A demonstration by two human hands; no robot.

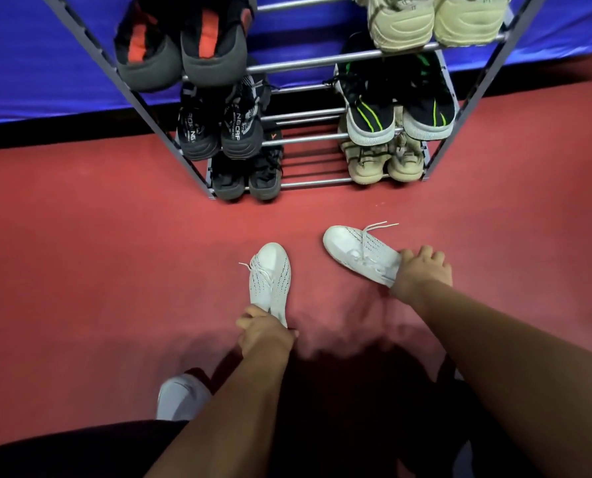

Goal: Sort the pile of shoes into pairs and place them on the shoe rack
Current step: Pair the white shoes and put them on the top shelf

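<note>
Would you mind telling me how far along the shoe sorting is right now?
Done: several pairs already sit on the rack. In hand: the left hand grips one white sneaker, the right hand grips the matching sneaker. Left: putting this pair on the rack.

On the shoe rack [308,138], the left-end pairs [218,125] sit tier above tier, and the right-end pairs [398,108] likewise. On the floor [115,253] before the rack lie two sneakers, apart: the left sneaker [270,281] before its middle, the right sneaker [360,251] before its right end. The left hand [263,334] grips the first's heel, the right hand [422,270] the second's.
</note>
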